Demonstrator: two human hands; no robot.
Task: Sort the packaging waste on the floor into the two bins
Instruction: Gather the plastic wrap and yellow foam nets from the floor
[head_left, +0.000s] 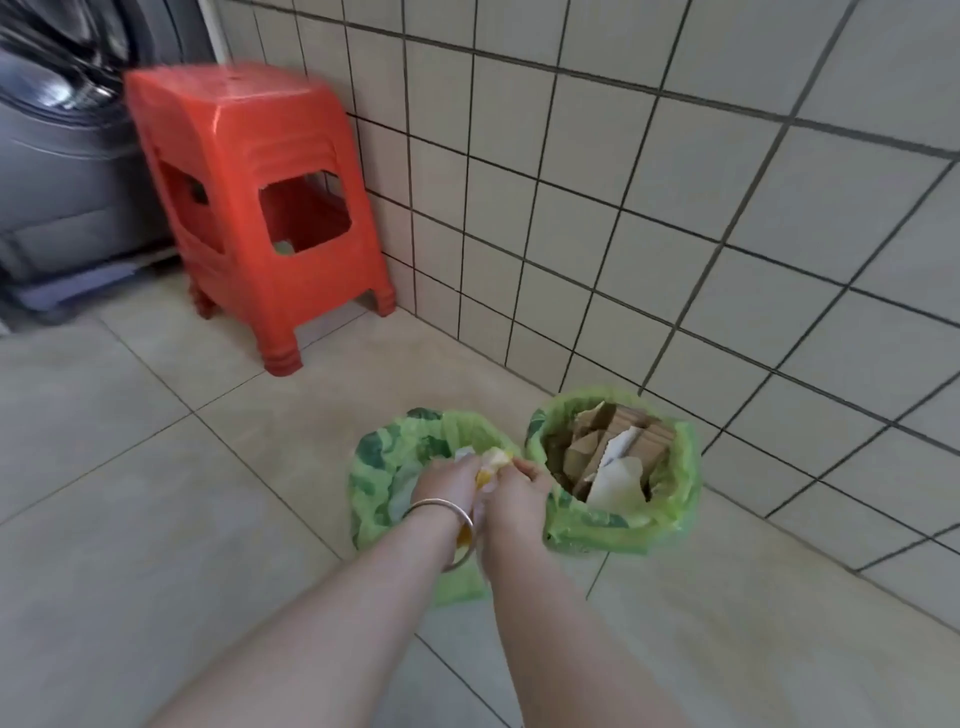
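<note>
Two bins lined with green plastic bags stand on the floor by the tiled wall. The right bin (675, 499) holds cardboard pieces (631, 426) and white paper. The left bin (374, 467) lies partly under my hands, its contents mostly hidden. My left hand (447, 488), with a metal bangle on the wrist, and my right hand (511, 499) are together above the left bin. Both grip a crumpled yellow and white wrapper (491, 462).
A stack of red plastic stools (249, 208) stands at the back left against the wall. A grey washing machine (57, 156) sits further left. The tiled wall (675, 208) runs behind the bins. Beige floor tiles (156, 493) spread to the left and front.
</note>
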